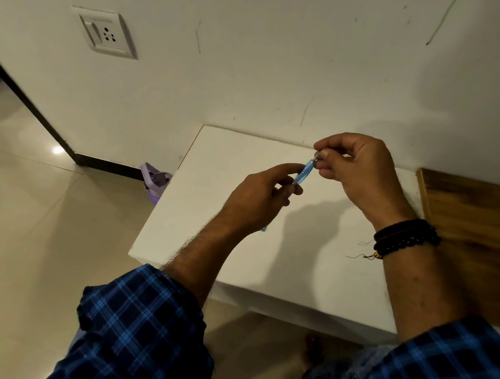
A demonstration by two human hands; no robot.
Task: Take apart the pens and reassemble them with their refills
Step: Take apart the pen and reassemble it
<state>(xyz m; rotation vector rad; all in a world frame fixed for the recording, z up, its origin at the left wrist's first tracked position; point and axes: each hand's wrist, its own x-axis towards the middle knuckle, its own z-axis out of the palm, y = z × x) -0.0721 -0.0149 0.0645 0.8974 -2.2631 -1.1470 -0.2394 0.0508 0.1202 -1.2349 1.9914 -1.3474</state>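
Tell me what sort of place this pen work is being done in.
Probably a room in a home: a plain white wall with a switch-and-socket plate, a glossy tiled floor, and a small white table set against the wall.

Pinching a blue pen [304,173] at its lower part with the left grip [256,203], at its grey upper tip with the right grip [362,175] — slanted, above the white bench [209,225]. Beside it, a purple bottle [155,181].
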